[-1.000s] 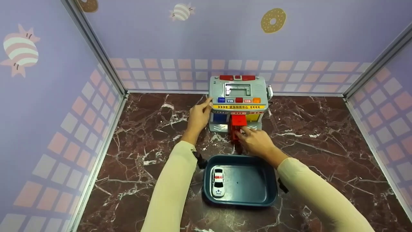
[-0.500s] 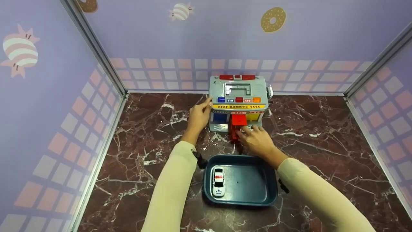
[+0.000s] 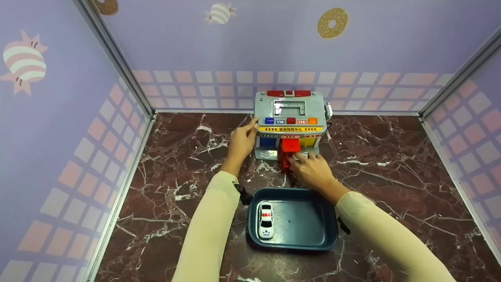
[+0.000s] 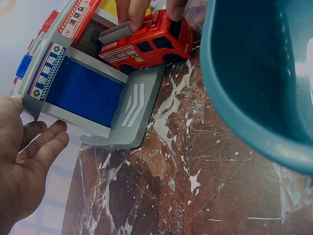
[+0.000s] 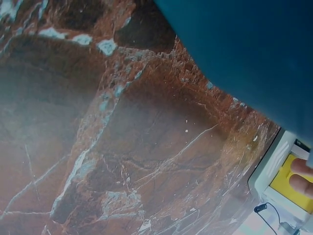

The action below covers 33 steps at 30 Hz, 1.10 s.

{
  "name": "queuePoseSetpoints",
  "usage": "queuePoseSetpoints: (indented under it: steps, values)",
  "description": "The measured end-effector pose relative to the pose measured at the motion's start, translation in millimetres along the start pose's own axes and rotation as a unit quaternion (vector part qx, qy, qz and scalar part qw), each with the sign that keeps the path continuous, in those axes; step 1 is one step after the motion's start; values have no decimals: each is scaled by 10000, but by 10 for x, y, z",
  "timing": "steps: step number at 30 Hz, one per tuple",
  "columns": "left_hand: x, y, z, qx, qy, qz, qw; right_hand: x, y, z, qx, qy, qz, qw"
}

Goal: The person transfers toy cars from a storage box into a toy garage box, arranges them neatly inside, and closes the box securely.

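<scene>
Our right hand (image 3: 314, 171) pinches the fire truck (image 4: 146, 55); our left hand (image 3: 241, 144), fingers loosely extended, touches the toy station (image 3: 287, 129); skewing could jam the truck

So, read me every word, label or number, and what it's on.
"110": toy station roof
"119": same roof
"紧急指挥中心": yellow strip below
"警察局": sign above the blue door
"消防队": red sign beside it
Too small or blurred: lettering on the white car, stickers on the fire truck, the label above the yellow door.
</scene>
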<state>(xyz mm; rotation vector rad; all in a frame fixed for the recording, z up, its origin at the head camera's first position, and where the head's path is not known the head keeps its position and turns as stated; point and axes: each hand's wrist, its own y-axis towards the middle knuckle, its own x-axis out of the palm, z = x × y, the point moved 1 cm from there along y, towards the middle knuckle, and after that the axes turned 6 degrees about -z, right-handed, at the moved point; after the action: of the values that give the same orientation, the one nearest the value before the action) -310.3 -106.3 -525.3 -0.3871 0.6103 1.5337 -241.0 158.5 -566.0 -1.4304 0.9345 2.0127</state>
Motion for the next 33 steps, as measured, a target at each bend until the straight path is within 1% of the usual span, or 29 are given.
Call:
queuePoseSetpoints:
  steps: [6,13,16,20,24,30,33]
  values:
    - [3,-6,8,-28,58,-14,10000,-3,10,-10,-17,-27,-22,10000]
    - [11,-6,8,-38,50,3,10000,3,20,0,-128,-147,136,9997]
    - [13,-5,7,-28,-5,13,10000,10,31,4,-153,-202,136,9996]
    - [18,-2,5,-20,-97,24,9999,16,43,14,-110,-243,47,9996]
    - [27,-1,-5,-20,-55,24,10000,28,41,28,-88,-221,-81,9997]
    - [25,10,-15,-24,-20,-24,10000,28,29,66,-176,11,-240,9996]
    - [17,9,-19,-28,-39,-4,10000,23,21,87,-196,122,-454,9987]
